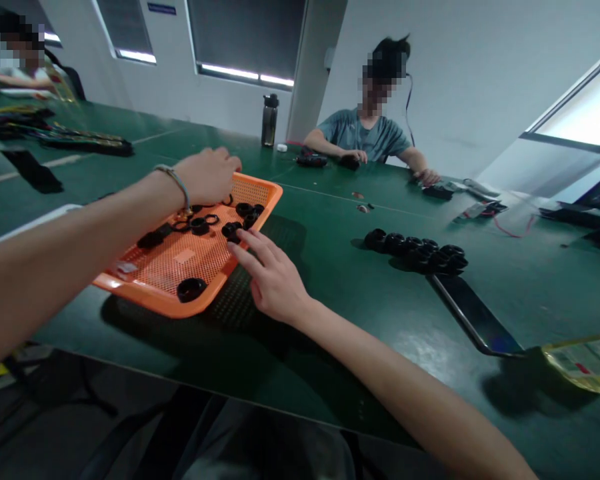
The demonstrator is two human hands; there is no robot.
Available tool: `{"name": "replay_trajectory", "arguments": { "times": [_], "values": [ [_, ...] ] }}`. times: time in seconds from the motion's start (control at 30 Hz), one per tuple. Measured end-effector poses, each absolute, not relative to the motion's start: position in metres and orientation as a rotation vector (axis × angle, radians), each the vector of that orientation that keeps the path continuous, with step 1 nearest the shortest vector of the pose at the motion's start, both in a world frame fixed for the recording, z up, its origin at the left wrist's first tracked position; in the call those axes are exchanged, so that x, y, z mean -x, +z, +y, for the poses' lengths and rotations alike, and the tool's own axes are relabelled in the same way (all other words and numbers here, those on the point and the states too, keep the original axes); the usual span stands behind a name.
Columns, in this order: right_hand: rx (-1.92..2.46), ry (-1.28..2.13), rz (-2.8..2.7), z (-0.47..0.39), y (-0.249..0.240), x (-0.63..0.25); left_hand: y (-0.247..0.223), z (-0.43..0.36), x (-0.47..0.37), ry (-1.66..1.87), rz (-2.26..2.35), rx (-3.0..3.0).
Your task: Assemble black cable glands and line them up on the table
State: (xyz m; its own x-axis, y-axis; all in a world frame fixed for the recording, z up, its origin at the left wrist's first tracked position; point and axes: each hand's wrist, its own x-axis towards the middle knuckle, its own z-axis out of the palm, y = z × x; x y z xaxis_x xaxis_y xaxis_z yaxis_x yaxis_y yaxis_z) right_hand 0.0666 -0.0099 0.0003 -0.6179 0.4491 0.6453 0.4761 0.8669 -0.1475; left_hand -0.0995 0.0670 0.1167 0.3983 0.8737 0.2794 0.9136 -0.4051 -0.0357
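An orange mesh basket (207, 303) sits tilted on the green table, with several black rings and caps inside. My left hand (207, 175) reaches over the basket's far side; its fingertips are bent over the rim and what they hold, if anything, is hidden. At the basket's right side, my right hand (275, 280) has its thumb and forefinger at a small black part (231, 231). A larger black ring (191, 289) lies in the near corner of the basket. Farther right, several black rings (415, 250) stand grouped on the table.
A phone (475, 313) lies beside the grouped rings, and a yellow-edged package (585, 363) is at the right. Across the green table (330, 360) sits a person (365, 137) near a dark bottle (269, 121). Cables (87, 140) lie at the far left.
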Motion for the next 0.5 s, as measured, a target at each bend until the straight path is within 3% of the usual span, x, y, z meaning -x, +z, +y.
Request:
{"name": "replay_trajectory", "arguments": {
  "times": [0.27,0.5],
  "values": [
    [0.515,0.191,-2.713,0.000,0.041,-0.040,0.077,0.097,0.107,0.085,-1.440,2.797],
    [0.884,0.341,-2.824,-0.010,0.072,-0.049,0.054,0.115,0.108,0.138,-1.513,2.918]
  ]
}}
